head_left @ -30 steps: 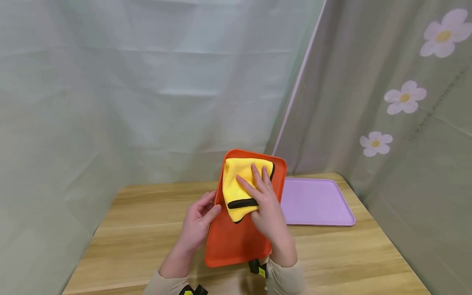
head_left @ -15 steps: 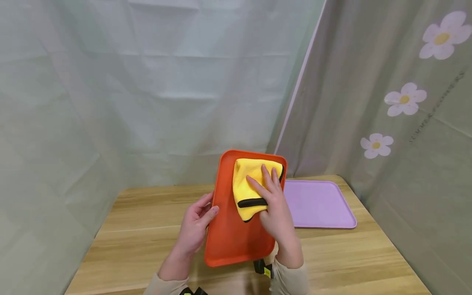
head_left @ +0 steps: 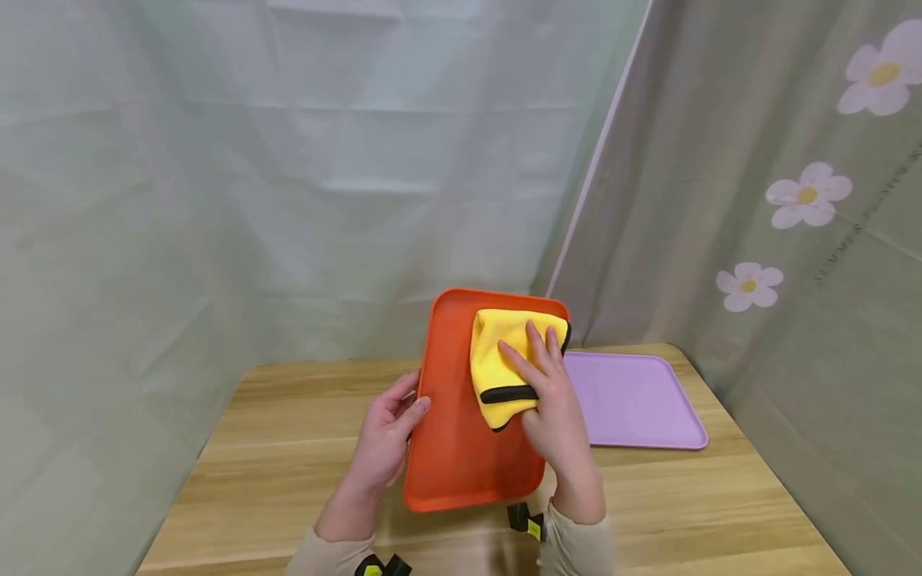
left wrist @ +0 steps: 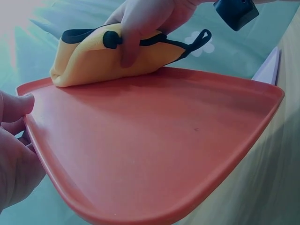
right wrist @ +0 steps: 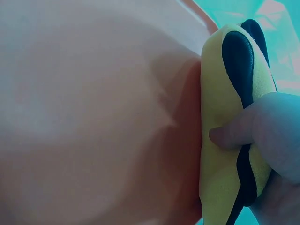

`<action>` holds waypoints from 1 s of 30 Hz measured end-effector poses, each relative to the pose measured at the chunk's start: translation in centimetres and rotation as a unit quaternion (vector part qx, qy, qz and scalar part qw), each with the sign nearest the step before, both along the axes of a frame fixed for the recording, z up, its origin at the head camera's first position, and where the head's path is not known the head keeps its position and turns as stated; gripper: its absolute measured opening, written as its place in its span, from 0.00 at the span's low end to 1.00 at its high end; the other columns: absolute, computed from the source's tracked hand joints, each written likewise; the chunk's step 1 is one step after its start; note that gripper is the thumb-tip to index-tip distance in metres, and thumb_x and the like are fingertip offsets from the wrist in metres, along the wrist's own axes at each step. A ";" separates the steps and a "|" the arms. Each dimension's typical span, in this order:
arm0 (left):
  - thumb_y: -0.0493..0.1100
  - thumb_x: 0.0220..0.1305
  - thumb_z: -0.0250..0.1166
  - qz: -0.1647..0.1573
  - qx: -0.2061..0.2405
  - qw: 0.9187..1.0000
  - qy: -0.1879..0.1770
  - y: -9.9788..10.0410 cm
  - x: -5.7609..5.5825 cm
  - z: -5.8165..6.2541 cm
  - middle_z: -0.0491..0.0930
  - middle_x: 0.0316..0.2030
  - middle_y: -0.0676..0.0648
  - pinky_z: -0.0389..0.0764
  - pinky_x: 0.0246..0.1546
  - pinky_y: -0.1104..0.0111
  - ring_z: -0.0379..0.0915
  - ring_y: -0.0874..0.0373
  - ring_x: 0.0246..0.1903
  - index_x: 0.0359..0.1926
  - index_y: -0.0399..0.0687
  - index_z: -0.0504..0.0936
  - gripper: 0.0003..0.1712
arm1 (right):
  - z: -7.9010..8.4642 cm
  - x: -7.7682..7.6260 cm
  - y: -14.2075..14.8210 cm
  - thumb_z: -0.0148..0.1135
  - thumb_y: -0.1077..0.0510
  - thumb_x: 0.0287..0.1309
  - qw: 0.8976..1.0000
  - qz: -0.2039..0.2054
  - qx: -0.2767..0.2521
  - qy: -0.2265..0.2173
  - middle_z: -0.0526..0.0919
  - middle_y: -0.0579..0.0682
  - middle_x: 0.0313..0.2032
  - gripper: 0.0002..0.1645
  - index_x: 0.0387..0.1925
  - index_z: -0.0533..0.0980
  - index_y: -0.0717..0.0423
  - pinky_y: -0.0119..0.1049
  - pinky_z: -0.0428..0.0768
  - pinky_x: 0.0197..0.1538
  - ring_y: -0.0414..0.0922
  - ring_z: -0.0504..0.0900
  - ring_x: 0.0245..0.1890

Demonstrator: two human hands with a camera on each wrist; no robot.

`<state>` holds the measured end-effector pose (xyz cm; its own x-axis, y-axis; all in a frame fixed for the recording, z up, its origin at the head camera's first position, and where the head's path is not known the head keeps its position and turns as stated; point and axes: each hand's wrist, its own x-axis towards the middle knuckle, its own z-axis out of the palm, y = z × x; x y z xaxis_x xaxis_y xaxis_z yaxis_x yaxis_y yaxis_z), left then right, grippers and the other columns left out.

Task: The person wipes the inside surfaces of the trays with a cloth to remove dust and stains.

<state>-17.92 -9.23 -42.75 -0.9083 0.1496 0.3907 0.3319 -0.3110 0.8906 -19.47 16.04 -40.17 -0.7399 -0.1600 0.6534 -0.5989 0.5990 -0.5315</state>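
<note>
An orange tray is held up and tilted above the table in the head view. My left hand grips its left rim, thumb on the front and fingers behind. A folded yellow cloth with black edging lies against the tray's upper right part. Over the cloth, my right hand spreads its fingers, and its thumb bears on the cloth's near side in the right wrist view. From the left wrist view, the cloth touches the tray's far side, its black loop sticking out.
A light purple tray lies flat on the wooden table at the right, partly behind the orange tray. Pale curtains enclose the back and sides, with white flowers printed on the right one.
My right hand has slid the yellow cloth rightward across the orange tray, from near its left rim to its right rim. The left hand keeps its grip on the tray.
</note>
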 end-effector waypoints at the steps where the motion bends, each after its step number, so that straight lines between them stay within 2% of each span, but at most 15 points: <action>1: 0.27 0.78 0.57 0.001 -0.001 1.000 0.000 0.0 0.0 0.0 0.81 0.57 0.48 0.88 0.50 0.63 0.82 0.56 0.52 0.73 0.19 0.67 0.27 | 0.0 0.0 0.0 0.50 0.85 0.45 1.000 -0.001 0.000 0.001 0.58 0.52 0.83 0.56 0.73 0.78 0.43 0.69 0.59 0.76 0.61 0.44 0.84; 10: 0.26 0.77 0.57 0.005 0.002 1.000 -0.003 -0.2 0.3 0.1 0.80 0.57 0.48 0.88 0.49 0.64 0.82 0.56 0.51 0.72 0.19 0.67 0.27 | -0.1 0.1 -0.1 0.51 0.85 0.46 1.000 -0.002 -0.003 0.008 0.59 0.52 0.82 0.55 0.72 0.79 0.44 0.70 0.59 0.76 0.63 0.46 0.84; 21: 0.27 0.78 0.57 -0.004 0.013 1.000 -0.009 -0.2 -0.1 0.3 0.81 0.57 0.49 0.89 0.49 0.62 0.83 0.55 0.50 0.74 0.20 0.66 0.27 | 0.1 0.0 0.2 0.52 0.85 0.47 1.000 -0.003 -0.011 0.019 0.61 0.50 0.82 0.53 0.70 0.81 0.44 0.70 0.63 0.74 0.60 0.48 0.84; 24: 0.28 0.79 0.57 -0.011 0.016 1.000 -0.002 -0.1 -0.1 0.1 0.81 0.56 0.49 0.89 0.49 0.62 0.83 0.55 0.51 0.73 0.19 0.66 0.27 | -0.1 0.1 0.3 0.51 0.85 0.46 1.000 -0.005 -0.009 0.023 0.61 0.51 0.82 0.53 0.70 0.81 0.44 0.70 0.64 0.74 0.60 0.48 0.84; 30: 0.27 0.78 0.57 -0.014 0.016 1.000 0.005 -0.1 -0.2 -0.2 0.81 0.56 0.47 0.88 0.49 0.63 0.83 0.56 0.50 0.73 0.19 0.66 0.27 | -0.4 -0.3 0.2 0.53 0.83 0.52 0.998 -0.004 -0.010 0.056 0.65 0.51 0.80 0.47 0.69 0.82 0.46 0.68 0.66 0.73 0.59 0.53 0.83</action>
